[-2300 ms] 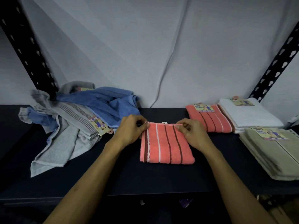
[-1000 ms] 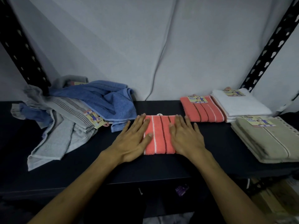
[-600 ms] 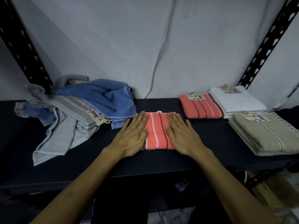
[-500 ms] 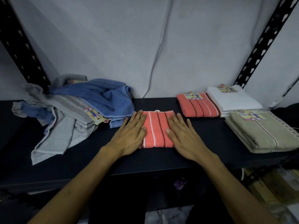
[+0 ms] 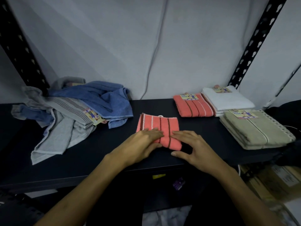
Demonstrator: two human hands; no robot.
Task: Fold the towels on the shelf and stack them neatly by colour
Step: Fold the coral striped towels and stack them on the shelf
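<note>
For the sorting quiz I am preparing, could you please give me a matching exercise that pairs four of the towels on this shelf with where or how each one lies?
Column one:
1. coral towel under the hands
2. white towel
3. beige towel
4. blue towel

Column two:
A. unfolded, in the heap at the left
B. folded, at the back right by the upright
C. folded, at the middle front of the shelf
D. folded, at the front right, label on top

Pairs: 1-C, 2-B, 3-D, 4-A
</note>
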